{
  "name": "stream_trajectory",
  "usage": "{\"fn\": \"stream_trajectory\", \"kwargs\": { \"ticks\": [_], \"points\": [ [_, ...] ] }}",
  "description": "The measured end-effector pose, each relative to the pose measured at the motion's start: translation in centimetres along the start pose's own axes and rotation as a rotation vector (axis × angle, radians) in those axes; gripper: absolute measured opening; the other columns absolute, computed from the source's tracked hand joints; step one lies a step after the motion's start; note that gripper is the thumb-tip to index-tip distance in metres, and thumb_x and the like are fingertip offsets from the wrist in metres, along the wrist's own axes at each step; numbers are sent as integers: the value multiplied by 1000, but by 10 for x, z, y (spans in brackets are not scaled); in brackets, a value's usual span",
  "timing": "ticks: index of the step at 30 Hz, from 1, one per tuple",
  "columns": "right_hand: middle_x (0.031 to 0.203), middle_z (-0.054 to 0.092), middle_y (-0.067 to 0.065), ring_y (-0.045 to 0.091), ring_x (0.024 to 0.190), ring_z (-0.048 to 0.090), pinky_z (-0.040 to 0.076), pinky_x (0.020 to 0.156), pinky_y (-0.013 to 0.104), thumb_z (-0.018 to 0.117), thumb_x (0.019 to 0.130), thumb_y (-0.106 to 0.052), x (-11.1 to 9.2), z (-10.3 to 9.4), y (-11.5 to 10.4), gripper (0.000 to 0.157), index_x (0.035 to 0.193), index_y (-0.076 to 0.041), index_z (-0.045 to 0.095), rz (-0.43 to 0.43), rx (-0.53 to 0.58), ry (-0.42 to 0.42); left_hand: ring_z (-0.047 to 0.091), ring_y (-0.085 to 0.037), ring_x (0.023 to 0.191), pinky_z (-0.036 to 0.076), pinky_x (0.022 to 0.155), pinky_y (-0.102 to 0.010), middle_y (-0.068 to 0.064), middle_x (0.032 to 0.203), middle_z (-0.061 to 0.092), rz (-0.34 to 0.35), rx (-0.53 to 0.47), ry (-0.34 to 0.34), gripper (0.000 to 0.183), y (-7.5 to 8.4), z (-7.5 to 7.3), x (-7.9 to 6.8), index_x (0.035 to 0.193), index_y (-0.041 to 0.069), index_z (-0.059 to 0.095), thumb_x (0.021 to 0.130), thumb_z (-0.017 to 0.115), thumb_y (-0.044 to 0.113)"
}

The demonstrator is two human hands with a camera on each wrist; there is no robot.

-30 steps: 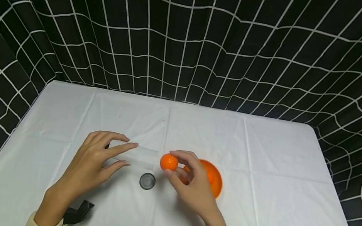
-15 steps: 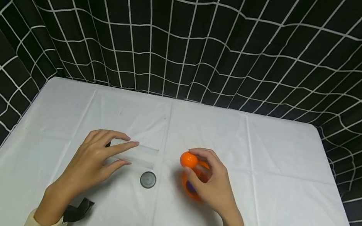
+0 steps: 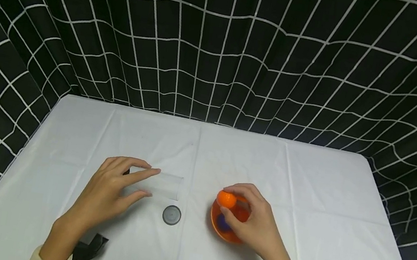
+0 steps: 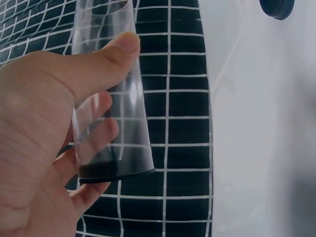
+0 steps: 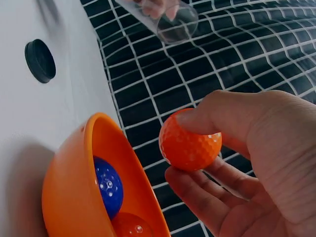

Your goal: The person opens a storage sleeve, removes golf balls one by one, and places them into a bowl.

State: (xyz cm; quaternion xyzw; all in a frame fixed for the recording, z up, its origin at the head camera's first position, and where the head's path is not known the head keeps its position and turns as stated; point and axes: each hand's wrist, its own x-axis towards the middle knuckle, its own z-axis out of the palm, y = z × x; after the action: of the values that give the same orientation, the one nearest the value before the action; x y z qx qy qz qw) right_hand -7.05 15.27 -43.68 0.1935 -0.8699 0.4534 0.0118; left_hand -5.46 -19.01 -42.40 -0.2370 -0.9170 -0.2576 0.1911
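Observation:
My left hand (image 3: 108, 191) holds a clear plastic tube (image 3: 167, 186) lying sideways, its thumb and fingers around it. The left wrist view shows the tube's black end cap (image 4: 116, 170); its other end is uncapped, as the right wrist view shows. With thumb and fingertips, my right hand (image 3: 254, 217) pinches a dimpled orange golf ball (image 5: 190, 140) above an orange bowl (image 3: 217, 230). Inside the bowl lie a blue golf ball (image 5: 107, 187) and an orange-red ball (image 5: 133, 226). The hand partly hides the bowl in the head view.
A round dark cap (image 3: 171, 215) lies on the white tablecloth (image 3: 126, 248) between the two hands, nearer the tube. Black cloth with a white grid (image 3: 219, 59) hangs behind the table and at both sides. Dark wrist mounts (image 3: 90, 248) sit below the wrists.
My right hand has carried the orange golf ball rightward, from beside the tube's uncapped end to above the bowl. The left hand and tube stay about where they were.

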Motion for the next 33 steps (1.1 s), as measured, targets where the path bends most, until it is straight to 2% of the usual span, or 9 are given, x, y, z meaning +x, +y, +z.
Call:
{"fn": "stream_trajectory", "kwargs": {
  "ticks": [4, 12, 18, 22, 30, 33],
  "points": [
    [116, 64, -8, 9, 107, 66, 58, 94, 27, 84, 79, -6, -1, -1, 0, 42, 115, -20, 68, -6, -63, -4, 60, -22, 117, 41, 105, -42, 3, 123, 67, -6, 0, -9, 53, 0, 1, -1, 130, 31, 68, 80, 86, 30],
    [116, 63, -10, 9, 104, 66, 59, 92, 30, 84, 79, -9, -3, -5, -1, 41, 116, -21, 69, 2, -164, -17, 61, -20, 117, 42, 104, -42, 4, 121, 68, -9, -8, -4, 53, 1, 4, -1, 129, 30, 69, 79, 86, 30],
    [116, 62, -12, 7, 103, 64, 57, 93, 33, 82, 80, -10, -5, -5, -1, 40, 115, -25, 70, 17, -189, -42, 62, -20, 115, 43, 102, -42, 4, 121, 68, -13, -21, -4, 53, 1, 3, 0, 128, 30, 69, 78, 87, 32],
    [116, 63, -10, 8, 101, 64, 57, 92, 32, 81, 80, -8, -5, -3, 0, 40, 117, -22, 70, 17, -200, -54, 62, -20, 115, 44, 101, -42, 5, 121, 68, -18, -31, -7, 54, 0, 4, 0, 128, 31, 69, 78, 87, 32],
    [120, 64, -8, 15, 114, 65, 53, 102, 44, 79, 84, -9, -4, -5, 2, 35, 117, -19, 71, 24, -227, -49, 61, -21, 117, 44, 102, -45, 6, 121, 67, -39, -40, -11, 54, -1, 7, -1, 129, 31, 68, 79, 86, 33],
    [120, 64, -7, 16, 114, 65, 54, 102, 45, 78, 86, -11, -2, -6, 4, 33, 118, -17, 71, 26, -221, -32, 62, -20, 117, 45, 103, -44, 7, 121, 67, -49, -42, -23, 54, -2, 7, -2, 130, 32, 68, 79, 86, 33]
  ]
}}
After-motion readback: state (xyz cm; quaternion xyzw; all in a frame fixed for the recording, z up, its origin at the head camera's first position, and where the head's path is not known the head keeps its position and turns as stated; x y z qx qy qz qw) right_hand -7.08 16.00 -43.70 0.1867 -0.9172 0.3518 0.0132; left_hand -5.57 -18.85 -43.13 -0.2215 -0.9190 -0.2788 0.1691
